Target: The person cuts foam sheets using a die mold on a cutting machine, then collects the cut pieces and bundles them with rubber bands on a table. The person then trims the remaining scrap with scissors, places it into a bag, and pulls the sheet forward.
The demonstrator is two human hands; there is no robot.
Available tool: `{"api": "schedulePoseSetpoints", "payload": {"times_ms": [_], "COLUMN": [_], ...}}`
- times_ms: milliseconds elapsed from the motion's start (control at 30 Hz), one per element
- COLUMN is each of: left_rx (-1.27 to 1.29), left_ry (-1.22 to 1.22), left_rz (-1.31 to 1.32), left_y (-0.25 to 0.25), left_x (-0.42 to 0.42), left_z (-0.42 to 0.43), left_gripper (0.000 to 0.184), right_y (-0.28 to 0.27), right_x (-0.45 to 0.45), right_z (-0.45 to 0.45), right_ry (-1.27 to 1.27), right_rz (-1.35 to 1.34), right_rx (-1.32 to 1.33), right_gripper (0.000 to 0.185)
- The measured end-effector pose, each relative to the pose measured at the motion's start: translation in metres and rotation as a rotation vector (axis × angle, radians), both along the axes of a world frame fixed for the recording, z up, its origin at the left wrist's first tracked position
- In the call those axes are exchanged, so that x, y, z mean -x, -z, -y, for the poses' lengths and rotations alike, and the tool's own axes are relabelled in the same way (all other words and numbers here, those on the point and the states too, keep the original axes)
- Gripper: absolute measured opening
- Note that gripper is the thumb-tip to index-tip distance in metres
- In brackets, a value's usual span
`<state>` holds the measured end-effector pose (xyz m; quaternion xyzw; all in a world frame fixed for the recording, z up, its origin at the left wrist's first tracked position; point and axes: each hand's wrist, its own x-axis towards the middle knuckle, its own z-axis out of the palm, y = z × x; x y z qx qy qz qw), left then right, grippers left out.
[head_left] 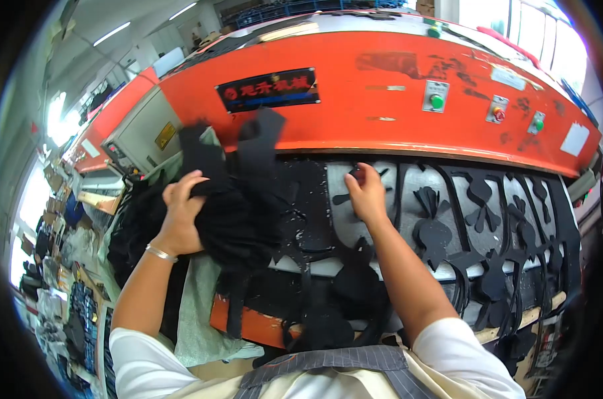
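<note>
My left hand is closed on a thick bundle of black cut sheet pieces, its thumb and fingers pressed against the side. Broad flaps of the bundle stick up above the hand, slightly blurred. Over the pale cutting bed, my right hand has its fingers curved and its thumb apart from them. Nothing held shows clearly there. Close to its thumb lies a small black cut piece. Rounded black cutouts and thin strips of leftover sheet are scattered to its right.
An orange press beam with green and red buttons spans the far side of the bed. A grey control box stands at the left. Below the bundle hangs a pale green sack. More black pieces lie at the near edge.
</note>
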<state>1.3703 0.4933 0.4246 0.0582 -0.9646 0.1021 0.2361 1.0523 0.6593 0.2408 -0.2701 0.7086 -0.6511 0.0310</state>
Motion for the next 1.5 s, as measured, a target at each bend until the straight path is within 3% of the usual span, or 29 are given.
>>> {"api": "schedulePoseSetpoints", "payload": {"times_ms": [67, 100, 167, 200, 233, 267, 333, 433, 567, 600, 667, 733, 767, 800, 867, 933, 1100, 1267, 1333, 1400, 1467, 1500], "left_rx": [0.102, 0.078, -0.029, -0.203, -0.648, -0.837, -1.004, -1.253, -1.579, -1.634, -1.706, -1.726, -1.715, -1.695, -1.784, -1.907, -1.85, -1.644, -1.559, -1.484, -1.424, -1.401], "left_ry": [-0.124, -0.146, -0.138, -0.105, -0.139, -0.153, -0.126, -0.034, 0.117, 0.152, 0.21, 0.263, 0.279, 0.291, 0.214, 0.374, 0.355, 0.166, 0.071, -0.031, -0.153, -0.222], "left_rz": [-0.03, -0.033, -0.086, -0.105, -0.274, -0.332, -0.339, -0.302, -0.234, -0.213, -0.168, -0.119, -0.104, -0.097, -0.131, -0.102, -0.116, -0.075, -0.065, -0.091, -0.148, -0.185], "left_y": [-0.02, -0.032, -0.054, -0.063, -0.068, -0.072, -0.074, -0.058, -0.002, 0.014, 0.045, 0.07, 0.081, 0.088, 0.091, 0.095, 0.077, 0.047, 0.043, 0.037, 0.035, 0.033], "left_x": [-0.034, -0.049, -0.075, -0.088, -0.094, -0.101, -0.11, -0.103, -0.056, -0.04, -0.011, 0.014, 0.025, 0.034, 0.048, 0.053, 0.058, 0.001, -0.023, -0.053, -0.086, -0.1], "left_z": [-0.009, -0.015, -0.021, -0.023, -0.026, -0.025, -0.017, 0.005, 0.047, 0.057, 0.074, 0.086, 0.091, 0.096, 0.104, 0.114, 0.095, 0.009, -0.04, -0.093, -0.153, -0.183], "left_gripper": [0.061, 0.061, 0.059, 0.062, 0.065, 0.066, 0.067, 0.069, 0.072, 0.072, 0.074, 0.075, 0.076, 0.077, 0.079, 0.071, 0.068, 0.065, 0.063, 0.062, 0.061, 0.06], "right_y": [0.025, 0.042, 0.064, 0.06, 0.058, 0.053, 0.029, 0.028, 0.011, 0.013, 0.014, 0.037, 0.011, 0.009, 0.006, -0.043, -0.067, -0.053, -0.038, -0.008, 0.02, 0.031], "right_x": [0.01, 0.021, 0.045, 0.046, 0.046, 0.044, 0.037, 0.034, 0.009, 0.005, 0.009, 0.017, 0.01, 0.004, -0.005, -0.031, -0.054, -0.084, -0.096, -0.084, -0.07, -0.071], "right_z": [0.068, 0.098, 0.139, 0.143, 0.145, 0.145, 0.132, 0.13, 0.113, 0.114, 0.117, 0.139, 0.124, 0.116, 0.095, 0.042, -0.001, -0.018, -0.027, -0.034, -0.044, -0.049], "right_ry": [0.032, 0.017, -0.329, -0.339, -0.326, -0.312, -0.328, -0.31, -0.391, -0.369, -0.773, -0.661, -0.591, -0.573, -0.617, -0.926, -1.102, -1.225, -1.095, -1.118, -1.051, -0.955], "right_rz": [0.058, 0.047, 0.548, 0.538, 0.615, 0.694, 0.681, 0.594, 0.826, 0.835, 0.988, 0.824, 0.687, 0.7, 0.261, 0.47, 0.285, 0.262, 0.007, -0.112, -0.398, -0.596], "right_rx": [-0.358, -0.359, -0.548, -0.55, -0.454, -0.358, -0.479, -0.621, 0.006, 0.119, 0.233, -0.168, -0.364, -0.367, -0.082, 0.114, 0.178, 0.199, 0.232, 0.17, -0.46, -0.504], "right_gripper": [0.052, 0.052, 0.054, 0.054, 0.052, 0.05, 0.048, 0.065, 0.115, 0.101, 0.064, 0.039, 0.03, 0.03, 0.033, 0.052, 0.059, 0.062, 0.065, 0.072, 0.081, 0.085]}}
